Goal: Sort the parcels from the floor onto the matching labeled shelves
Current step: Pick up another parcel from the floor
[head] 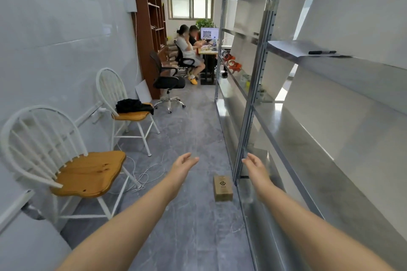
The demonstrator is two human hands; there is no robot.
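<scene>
A small brown cardboard parcel [222, 187] with a black logo on top lies on the grey floor beside the foot of the metal shelving unit [248, 121]. Both my arms reach forward above it. My left hand [184, 165] hovers to the parcel's upper left, fingers apart and empty. My right hand [255, 166] is held to its upper right, close to the shelf upright, also open and empty. Neither hand touches the parcel. No shelf labels are readable from here.
Two white chairs with wooden seats [88, 174] [130, 114] stand along the left wall, the far one holding a black cloth. White cables [145, 174] trail on the floor. A black marker [321, 52] lies on a right shelf. A black office chair [168, 82] and two seated people are further back.
</scene>
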